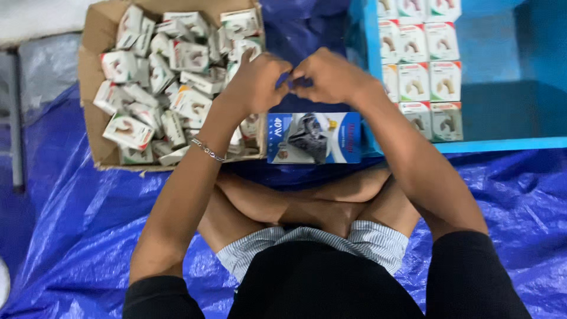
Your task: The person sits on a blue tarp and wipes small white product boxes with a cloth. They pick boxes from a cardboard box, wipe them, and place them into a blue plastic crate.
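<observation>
**Both hands meet over a small dark piece above the blue box**

The person sits cross-legged on a blue tarpaulin (77, 224) spread over the floor. The left hand (255, 82) and the right hand (331, 75) come together in front of the body, knuckles up, fingers curled narrow and pinched toward each other. Between the fingertips shows a small dark blue piece (289, 81); what it is cannot be told, as it is mostly hidden and blurred. It appears gripped from both sides, with its long axis running left to right from one hand to the other, so neither hand is plainly nearer.

Just below the hands, toward the body, lies a flat blue printed box (313, 137), its long side also running left to right. To the left stands an open cardboard carton (94, 35) heaped with small white and green packets (177, 77) lying at all angles; the left wrist, with its thin bracelet (208, 150), crosses the carton's near corner. To the right a blue tray (484, 145) holds the same kind of packets in neat upright rows (420, 77), just beside the right forearm.
</observation>
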